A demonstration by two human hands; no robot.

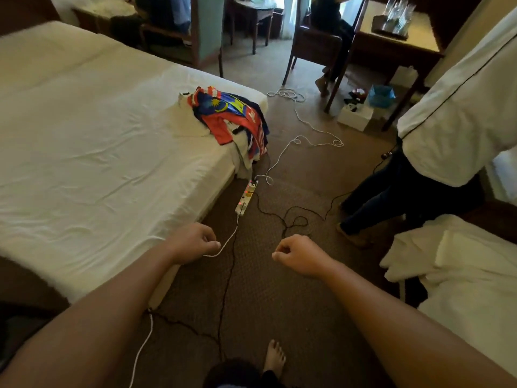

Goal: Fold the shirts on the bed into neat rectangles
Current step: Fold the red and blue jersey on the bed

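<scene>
A heap of shirts [226,116] in blue, red and white lies crumpled at the far right corner of the white bed [92,152], partly hanging over its edge. My left hand [193,242] hovers over the bed's near corner with curled fingers and holds nothing. My right hand [299,254] hangs over the carpet, fingers loosely closed and empty. Both hands are well short of the shirts.
A power strip [246,197] with white and black cables lies on the carpet beside the bed. A person in a white shirt [447,121] stands at the right. A second bed [461,278] is at the right; chairs, a table and boxes stand behind.
</scene>
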